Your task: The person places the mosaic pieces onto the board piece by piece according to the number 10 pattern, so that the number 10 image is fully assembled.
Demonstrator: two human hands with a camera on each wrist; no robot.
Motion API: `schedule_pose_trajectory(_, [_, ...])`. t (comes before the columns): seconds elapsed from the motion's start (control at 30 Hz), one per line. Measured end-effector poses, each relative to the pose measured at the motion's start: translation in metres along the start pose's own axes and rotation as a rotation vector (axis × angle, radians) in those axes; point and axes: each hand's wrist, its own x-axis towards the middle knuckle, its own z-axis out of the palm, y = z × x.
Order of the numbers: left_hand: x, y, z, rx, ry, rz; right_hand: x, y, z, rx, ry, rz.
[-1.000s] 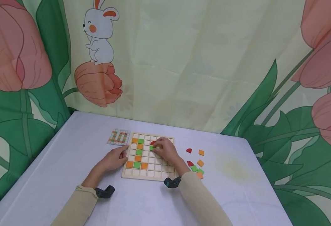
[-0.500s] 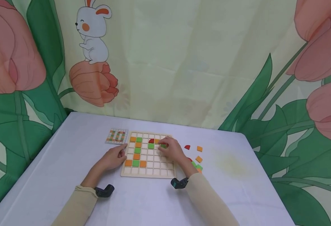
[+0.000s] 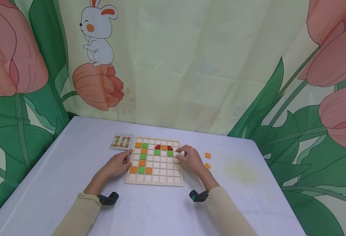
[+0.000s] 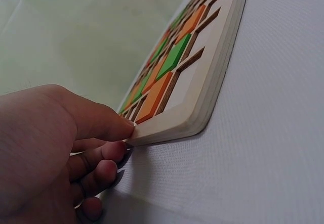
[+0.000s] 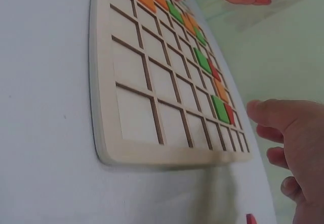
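A wooden grid board (image 3: 158,184) lies on the table with orange, green and red pieces in some cells. In its upper right area, a red quarter-circle piece (image 3: 169,148) sits above a green tile (image 3: 170,153), both uncovered. My right hand (image 3: 190,158) hovers at the board's right edge, thumb and index finger apart, with no piece between them; the right wrist view shows its other fingers loosely curled. My left hand (image 3: 118,164) touches the board's left edge. In the left wrist view, the thumb (image 4: 109,123) rests on the wooden rim while the other fingers bend loosely beside it.
A pattern card (image 3: 121,142) lies behind the left hand, beside the board's far left corner. Loose orange tiles (image 3: 208,155) lie right of the right hand, which hides other loose pieces. A printed curtain (image 3: 184,72) hangs behind the table.
My right hand has moved right, from the upper middle of the board to its right edge, uncovering the green tile and the red quarter-circle. The left hand stays at the left edge.
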Motion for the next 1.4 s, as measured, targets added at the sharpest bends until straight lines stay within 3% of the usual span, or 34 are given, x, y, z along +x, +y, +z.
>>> schedule_pose_trajectory(0.33, [-0.002,0.000,-0.001,0.000,-0.003,-0.005,-0.018,0.027,-0.015,-0.010,0.037,0.062])
schedule_pose_trajectory(0.6, [-0.001,0.003,-0.003,-0.014,0.002,-0.015,-0.028,0.046,-0.027,-0.023,0.080,0.041])
schedule_pose_trajectory(0.83, [-0.001,0.002,-0.002,-0.020,-0.012,-0.028,-0.042,0.065,-0.034,-0.042,0.082,0.127])
schedule_pose_trajectory(1.17, [-0.001,0.002,-0.001,-0.013,-0.007,-0.022,-0.058,0.086,-0.041,-0.100,0.116,0.153])
schedule_pose_trajectory(1.4, [-0.002,0.003,-0.001,-0.013,-0.007,-0.022,-0.060,0.091,-0.044,-0.165,0.099,0.248])
